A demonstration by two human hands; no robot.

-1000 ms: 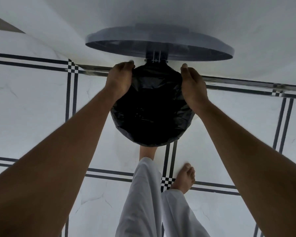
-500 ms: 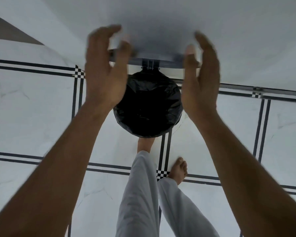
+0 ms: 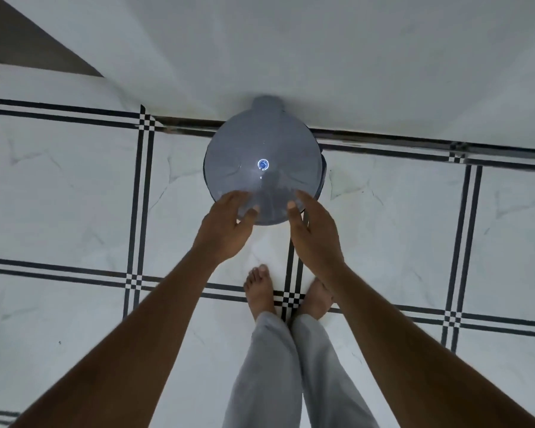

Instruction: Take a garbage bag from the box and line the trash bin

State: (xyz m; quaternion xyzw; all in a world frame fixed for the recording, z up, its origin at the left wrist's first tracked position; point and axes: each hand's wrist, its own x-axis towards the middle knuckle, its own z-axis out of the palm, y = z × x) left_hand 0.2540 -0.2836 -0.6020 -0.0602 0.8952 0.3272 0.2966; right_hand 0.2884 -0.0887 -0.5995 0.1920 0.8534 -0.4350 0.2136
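Observation:
The round grey trash bin (image 3: pixel 261 149) stands on the floor against the white wall, and its lid is down and covers the opening. The black garbage bag inside is hidden under the lid. My left hand (image 3: pixel 226 225) hovers at the lid's near left edge with fingers spread and nothing in it. My right hand (image 3: pixel 314 230) is at the near right edge, also open, fingertips over the lid rim. The bag box is not in sight.
White marble floor tiles (image 3: pixel 74 193) with black double lines surround the bin. A white wall (image 3: pixel 322 57) rises right behind it. My bare feet (image 3: pixel 260 288) and grey trouser legs stand just in front of the bin.
The lid, raised a second ago with the black bag showing, is now down. My hands let go of the bag rim, rose, then came down to the lid's near edge.

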